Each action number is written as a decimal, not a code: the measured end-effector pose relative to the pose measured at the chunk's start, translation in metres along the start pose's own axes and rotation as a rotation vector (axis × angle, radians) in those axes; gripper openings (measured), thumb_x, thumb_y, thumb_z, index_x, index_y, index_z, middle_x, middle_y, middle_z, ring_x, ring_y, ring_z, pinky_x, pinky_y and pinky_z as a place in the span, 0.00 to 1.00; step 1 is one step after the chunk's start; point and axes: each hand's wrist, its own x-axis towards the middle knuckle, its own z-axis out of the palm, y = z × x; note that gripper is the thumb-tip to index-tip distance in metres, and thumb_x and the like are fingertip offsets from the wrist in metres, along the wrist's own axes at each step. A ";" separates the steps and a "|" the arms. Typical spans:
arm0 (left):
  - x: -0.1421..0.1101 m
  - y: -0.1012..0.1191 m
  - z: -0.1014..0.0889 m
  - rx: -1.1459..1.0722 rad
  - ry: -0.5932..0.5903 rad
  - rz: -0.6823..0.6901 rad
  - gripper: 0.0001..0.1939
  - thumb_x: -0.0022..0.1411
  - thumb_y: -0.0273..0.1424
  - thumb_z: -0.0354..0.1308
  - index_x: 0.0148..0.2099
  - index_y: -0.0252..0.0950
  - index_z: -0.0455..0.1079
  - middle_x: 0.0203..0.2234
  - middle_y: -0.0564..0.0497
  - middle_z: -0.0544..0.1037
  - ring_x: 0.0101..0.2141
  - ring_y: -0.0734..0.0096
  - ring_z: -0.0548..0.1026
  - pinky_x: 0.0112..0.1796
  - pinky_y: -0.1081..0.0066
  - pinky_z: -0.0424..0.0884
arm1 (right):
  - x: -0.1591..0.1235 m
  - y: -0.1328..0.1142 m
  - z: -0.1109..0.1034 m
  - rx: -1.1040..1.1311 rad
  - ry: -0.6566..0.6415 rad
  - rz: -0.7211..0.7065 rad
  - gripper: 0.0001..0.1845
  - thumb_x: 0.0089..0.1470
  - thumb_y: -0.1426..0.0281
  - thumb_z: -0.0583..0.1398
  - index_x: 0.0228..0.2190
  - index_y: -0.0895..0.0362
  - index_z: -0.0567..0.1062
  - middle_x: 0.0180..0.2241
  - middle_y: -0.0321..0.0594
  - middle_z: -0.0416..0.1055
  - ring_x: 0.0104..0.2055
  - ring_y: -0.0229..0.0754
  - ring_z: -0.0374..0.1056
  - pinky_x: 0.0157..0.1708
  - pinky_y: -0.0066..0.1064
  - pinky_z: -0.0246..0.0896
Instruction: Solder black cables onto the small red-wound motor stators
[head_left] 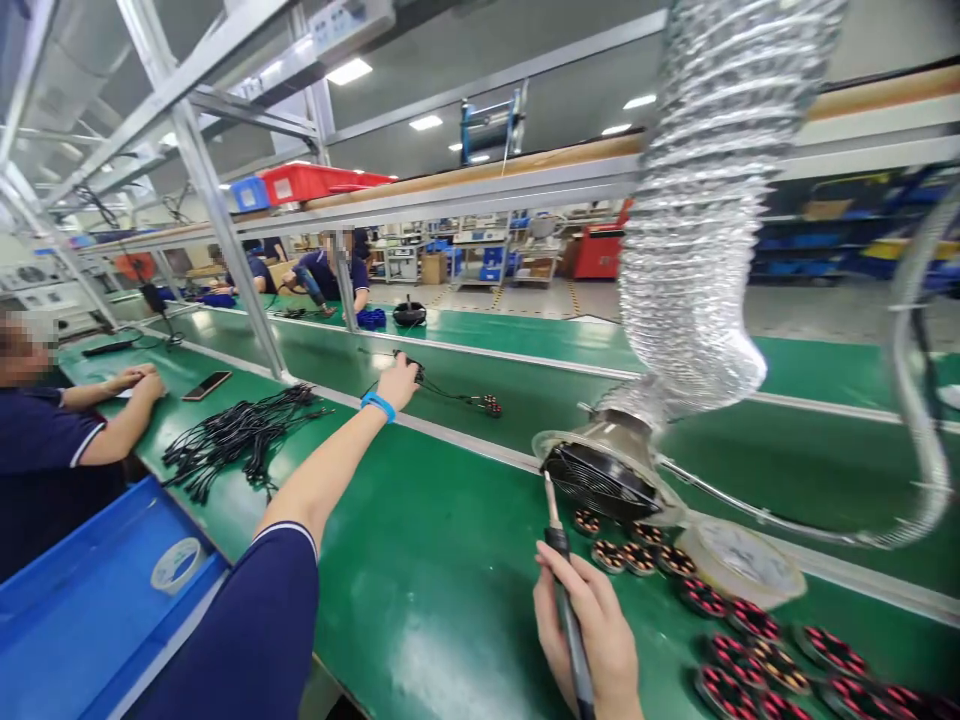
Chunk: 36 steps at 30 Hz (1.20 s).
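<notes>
My left hand [397, 380] reaches far out over the green conveyor belt [540, 390] and is closed on the black end of a wired part [450, 393] whose cable runs right to a small red-tipped piece [491, 405]. A blue band [377, 404] circles that wrist. My right hand [592, 630] is near the front edge, wrapped round a soldering iron [564, 580] whose tip points up toward a black fan grille [600, 480]. Several round copper-and-red stators [705, 598] lie in rows on the mat to the right of that hand.
A silver flexible duct [697, 220] hangs down into the fan hood. A bundle of black cables [240, 435] and a phone [206, 385] lie at left. A blue bin [90, 600] holds a tape roll [176, 565]. A seated person's arms [120, 400] rest at left; others work farther back.
</notes>
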 end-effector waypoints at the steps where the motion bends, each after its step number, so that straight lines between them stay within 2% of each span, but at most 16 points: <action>1: -0.004 0.004 0.003 -0.008 -0.004 0.033 0.18 0.67 0.36 0.53 0.56 0.34 0.67 0.59 0.34 0.62 0.47 0.54 0.75 0.45 0.60 0.71 | 0.001 0.000 0.000 -0.007 0.000 -0.006 0.17 0.59 0.75 0.57 0.50 0.55 0.73 0.38 0.41 0.72 0.36 0.39 0.72 0.38 0.30 0.67; 3: -0.024 0.017 0.017 -0.031 -0.030 0.135 0.19 0.66 0.42 0.55 0.54 0.38 0.70 0.57 0.41 0.66 0.49 0.58 0.74 0.47 0.64 0.71 | 0.003 -0.002 0.000 -0.020 -0.002 -0.027 0.16 0.59 0.74 0.57 0.50 0.56 0.73 0.38 0.41 0.72 0.35 0.40 0.71 0.38 0.30 0.66; 5: -0.055 0.028 0.036 -0.059 -0.040 0.276 0.23 0.62 0.48 0.58 0.56 0.44 0.69 0.61 0.47 0.63 0.54 0.60 0.70 0.53 0.66 0.66 | 0.004 -0.004 0.000 -0.024 -0.001 -0.044 0.17 0.59 0.74 0.58 0.50 0.57 0.72 0.37 0.41 0.71 0.34 0.40 0.71 0.39 0.30 0.65; 6: -0.071 0.030 0.046 -0.076 0.016 0.392 0.25 0.63 0.49 0.56 0.57 0.41 0.69 0.62 0.44 0.62 0.54 0.58 0.68 0.54 0.63 0.65 | 0.005 -0.005 0.001 -0.020 -0.001 -0.051 0.18 0.59 0.74 0.58 0.51 0.57 0.72 0.37 0.41 0.71 0.34 0.40 0.70 0.39 0.30 0.65; 8: -0.099 0.020 0.061 -0.070 0.069 0.424 0.25 0.65 0.48 0.53 0.57 0.39 0.69 0.60 0.41 0.65 0.53 0.56 0.68 0.53 0.60 0.65 | 0.005 -0.007 0.001 -0.012 -0.002 -0.052 0.18 0.60 0.74 0.57 0.52 0.58 0.71 0.37 0.42 0.71 0.33 0.40 0.70 0.38 0.30 0.64; 9: -0.110 0.008 0.064 -0.047 0.063 0.348 0.23 0.66 0.47 0.53 0.55 0.39 0.70 0.57 0.41 0.68 0.51 0.58 0.69 0.51 0.62 0.66 | 0.006 -0.008 0.002 -0.013 -0.004 -0.043 0.19 0.60 0.74 0.57 0.53 0.58 0.71 0.37 0.42 0.70 0.33 0.40 0.69 0.38 0.30 0.63; 12: -0.132 -0.052 0.060 0.074 0.011 -0.072 0.15 0.67 0.40 0.54 0.46 0.37 0.74 0.46 0.42 0.74 0.46 0.60 0.71 0.46 0.65 0.67 | 0.007 -0.010 0.001 -0.018 -0.027 -0.028 0.19 0.60 0.74 0.57 0.53 0.58 0.70 0.37 0.43 0.70 0.32 0.41 0.69 0.37 0.31 0.62; 14: -0.143 -0.102 0.049 0.134 0.028 -0.249 0.13 0.66 0.35 0.54 0.45 0.31 0.74 0.45 0.36 0.73 0.47 0.53 0.70 0.45 0.61 0.67 | 0.007 -0.010 0.000 -0.015 -0.048 -0.036 0.19 0.60 0.74 0.58 0.52 0.58 0.70 0.37 0.43 0.71 0.33 0.41 0.69 0.37 0.31 0.63; 16: -0.153 -0.149 0.038 0.193 0.053 -0.415 0.15 0.65 0.32 0.54 0.48 0.26 0.72 0.47 0.30 0.71 0.50 0.45 0.68 0.45 0.57 0.67 | 0.007 -0.010 0.000 -0.016 -0.062 -0.041 0.17 0.59 0.73 0.58 0.51 0.57 0.71 0.36 0.42 0.72 0.33 0.41 0.70 0.38 0.31 0.63; 18: -0.162 -0.187 0.031 0.231 0.053 -0.511 0.16 0.65 0.32 0.54 0.50 0.26 0.71 0.48 0.29 0.69 0.52 0.42 0.66 0.47 0.55 0.65 | 0.006 -0.010 0.001 -0.015 -0.066 -0.031 0.15 0.60 0.72 0.58 0.49 0.58 0.71 0.36 0.43 0.72 0.32 0.41 0.70 0.37 0.31 0.63; 20: -0.164 -0.214 0.030 0.235 0.019 -0.529 0.17 0.64 0.34 0.55 0.50 0.28 0.72 0.49 0.31 0.70 0.52 0.43 0.66 0.49 0.55 0.65 | 0.005 -0.011 0.003 -0.013 -0.068 -0.020 0.14 0.61 0.71 0.57 0.48 0.58 0.72 0.35 0.43 0.71 0.32 0.41 0.70 0.36 0.31 0.63; 23: -0.158 -0.238 0.036 0.198 -0.060 -0.493 0.16 0.63 0.37 0.57 0.47 0.32 0.76 0.47 0.35 0.74 0.52 0.47 0.68 0.51 0.58 0.65 | 0.004 -0.012 0.004 -0.030 -0.092 0.006 0.14 0.60 0.71 0.57 0.48 0.58 0.72 0.36 0.44 0.72 0.32 0.42 0.71 0.37 0.32 0.64; 26: -0.145 -0.249 0.046 0.146 -0.117 -0.489 0.12 0.60 0.35 0.59 0.43 0.34 0.78 0.45 0.37 0.76 0.51 0.50 0.71 0.51 0.62 0.65 | 0.004 -0.012 0.004 -0.043 -0.082 0.021 0.14 0.59 0.72 0.58 0.48 0.58 0.72 0.36 0.43 0.73 0.32 0.42 0.71 0.39 0.33 0.64; 29: -0.134 -0.259 0.052 0.086 -0.155 -0.526 0.10 0.57 0.34 0.62 0.38 0.33 0.78 0.40 0.38 0.79 0.46 0.54 0.75 0.47 0.65 0.68 | 0.006 -0.010 0.002 -0.016 -0.063 0.013 0.14 0.59 0.71 0.58 0.47 0.59 0.72 0.36 0.44 0.73 0.32 0.42 0.71 0.40 0.34 0.64; 33: -0.128 -0.272 0.053 -0.017 -0.180 -0.574 0.09 0.54 0.36 0.64 0.34 0.36 0.77 0.31 0.46 0.81 0.35 0.64 0.77 0.38 0.73 0.70 | 0.006 -0.011 0.001 0.000 -0.097 0.007 0.15 0.59 0.71 0.58 0.48 0.59 0.72 0.36 0.44 0.73 0.33 0.41 0.71 0.40 0.32 0.65; 36: -0.128 -0.281 0.051 -0.089 -0.162 -0.577 0.09 0.54 0.37 0.63 0.33 0.36 0.75 0.28 0.49 0.80 0.31 0.68 0.76 0.34 0.74 0.69 | 0.005 -0.010 0.002 -0.010 -0.111 -0.010 0.15 0.59 0.72 0.57 0.48 0.58 0.72 0.36 0.43 0.73 0.32 0.41 0.71 0.38 0.31 0.65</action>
